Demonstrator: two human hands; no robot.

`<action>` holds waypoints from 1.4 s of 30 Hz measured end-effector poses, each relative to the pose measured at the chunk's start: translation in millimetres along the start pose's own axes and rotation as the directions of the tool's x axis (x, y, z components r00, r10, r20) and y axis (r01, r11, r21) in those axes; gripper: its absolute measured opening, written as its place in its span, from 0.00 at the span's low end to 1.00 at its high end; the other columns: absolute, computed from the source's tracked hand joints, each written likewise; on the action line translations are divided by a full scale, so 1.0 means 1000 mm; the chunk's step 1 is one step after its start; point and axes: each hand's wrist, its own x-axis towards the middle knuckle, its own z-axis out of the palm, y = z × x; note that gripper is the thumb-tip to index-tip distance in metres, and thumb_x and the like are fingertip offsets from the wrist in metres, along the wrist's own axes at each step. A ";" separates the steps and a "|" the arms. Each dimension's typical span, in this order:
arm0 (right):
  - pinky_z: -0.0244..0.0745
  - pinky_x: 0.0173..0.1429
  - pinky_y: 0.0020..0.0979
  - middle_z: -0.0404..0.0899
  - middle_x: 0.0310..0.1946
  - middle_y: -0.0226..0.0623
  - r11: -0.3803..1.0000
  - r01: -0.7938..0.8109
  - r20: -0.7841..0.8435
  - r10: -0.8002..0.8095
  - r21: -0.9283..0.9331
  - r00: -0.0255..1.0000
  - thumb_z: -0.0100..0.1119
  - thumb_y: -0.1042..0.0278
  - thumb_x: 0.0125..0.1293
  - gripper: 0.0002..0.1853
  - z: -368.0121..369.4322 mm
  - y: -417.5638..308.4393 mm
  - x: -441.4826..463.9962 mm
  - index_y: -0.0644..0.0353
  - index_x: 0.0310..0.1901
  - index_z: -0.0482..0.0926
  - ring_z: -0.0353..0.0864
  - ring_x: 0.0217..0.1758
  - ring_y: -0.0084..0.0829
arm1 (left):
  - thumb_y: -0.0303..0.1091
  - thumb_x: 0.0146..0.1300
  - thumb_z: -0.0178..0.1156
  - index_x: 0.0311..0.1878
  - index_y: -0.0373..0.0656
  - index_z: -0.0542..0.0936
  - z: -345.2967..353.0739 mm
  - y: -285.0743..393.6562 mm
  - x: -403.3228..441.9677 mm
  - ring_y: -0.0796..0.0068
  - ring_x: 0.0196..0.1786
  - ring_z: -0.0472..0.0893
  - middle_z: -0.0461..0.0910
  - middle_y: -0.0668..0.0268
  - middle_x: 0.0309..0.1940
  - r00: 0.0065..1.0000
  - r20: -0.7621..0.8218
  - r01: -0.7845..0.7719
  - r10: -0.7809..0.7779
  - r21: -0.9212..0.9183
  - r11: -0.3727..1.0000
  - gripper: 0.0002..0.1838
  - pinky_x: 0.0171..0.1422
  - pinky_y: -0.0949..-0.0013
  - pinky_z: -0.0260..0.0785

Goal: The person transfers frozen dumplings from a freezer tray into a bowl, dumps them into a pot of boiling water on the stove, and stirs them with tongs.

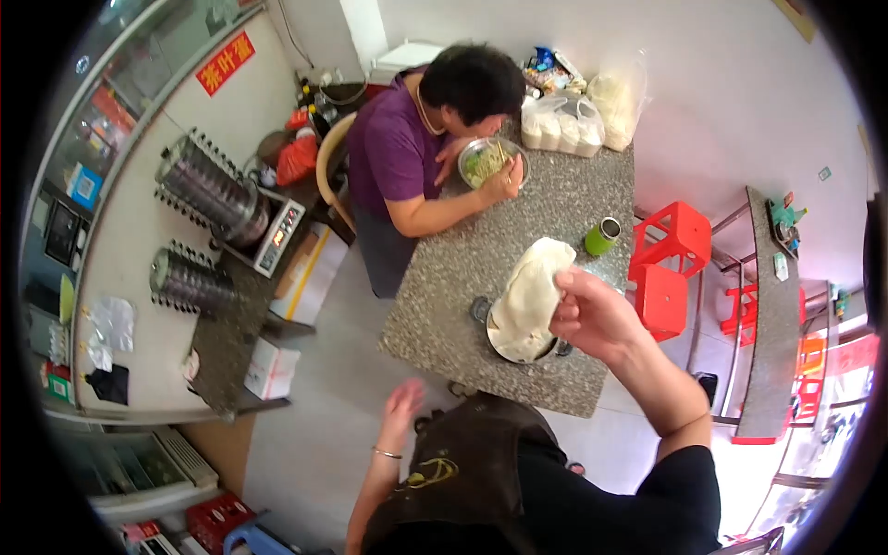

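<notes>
My right hand (592,313) pinches the edge of a large, limp, pale flatbread (532,287). The flatbread hangs folded above a round metal pan (520,356), and its lower end reaches into the pan. The flatbread covers most of the pan's inside. Dark handles stick out at the pan's sides, and it stands near the front of the speckled stone table (435,305). Off the table's front-left corner is my left hand (400,407), slightly blurred, with its fingers stretched out and nothing in them. A bracelet circles that wrist.
Across the table, a seated person in purple (393,153) eats from a metal bowl (490,165). A green cup (602,237) stands right of the flatbread. Bags of containers (562,125) sit at the back. Red stools (661,301) flank the right side; an appliance (277,236) stands left.
</notes>
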 end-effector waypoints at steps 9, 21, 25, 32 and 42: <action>0.57 0.25 0.17 0.76 0.26 0.23 0.969 0.053 0.353 0.037 -0.243 0.935 0.62 0.66 0.62 0.11 0.153 -0.040 -0.103 0.59 0.44 0.75 0.65 0.21 0.12 | 0.68 0.51 0.57 0.70 0.40 0.52 0.170 0.289 -0.192 0.46 0.60 0.69 0.56 0.49 0.67 0.617 0.733 -0.066 0.286 -0.315 0.947 0.53 0.67 0.39 0.58; 0.70 0.59 0.32 0.74 0.55 0.41 0.915 0.187 0.641 0.095 -0.357 0.761 0.57 0.77 0.63 0.24 0.185 -0.033 -0.164 0.65 0.61 0.65 0.74 0.57 0.30 | 0.48 0.56 0.63 0.65 0.43 0.58 0.141 0.313 -0.235 0.44 0.53 0.74 0.57 0.47 0.64 0.230 0.624 -0.894 0.747 -0.167 0.415 0.39 0.59 0.42 0.67; 0.68 0.63 0.35 0.73 0.55 0.43 0.876 0.199 0.654 0.159 -0.439 0.740 0.64 0.73 0.60 0.27 0.193 -0.031 -0.171 0.65 0.60 0.67 0.73 0.59 0.34 | 0.44 0.56 0.64 0.64 0.43 0.60 0.136 0.317 -0.232 0.44 0.52 0.75 0.58 0.46 0.63 0.020 0.558 -0.990 0.830 -0.102 0.093 0.36 0.58 0.44 0.69; 0.69 0.48 0.22 0.77 0.46 0.33 0.860 0.204 0.741 0.256 -0.468 0.621 0.70 0.69 0.54 0.26 0.206 -0.015 -0.148 0.64 0.54 0.72 0.75 0.46 0.20 | 0.37 0.57 0.66 0.62 0.43 0.62 0.139 0.303 -0.213 0.45 0.50 0.77 0.59 0.46 0.62 -0.148 0.432 -0.988 0.890 -0.030 -0.150 0.33 0.55 0.47 0.73; 0.68 0.37 0.23 0.74 0.45 0.45 0.680 0.563 0.802 0.063 -0.470 0.594 0.76 0.62 0.47 0.26 0.135 0.033 -0.074 0.65 0.43 0.75 0.72 0.32 0.24 | 0.25 0.46 0.73 0.43 0.39 0.78 0.100 0.257 -0.195 0.66 0.40 0.82 0.75 0.54 0.45 0.167 0.421 -0.986 0.891 0.048 0.163 0.20 0.42 0.71 0.78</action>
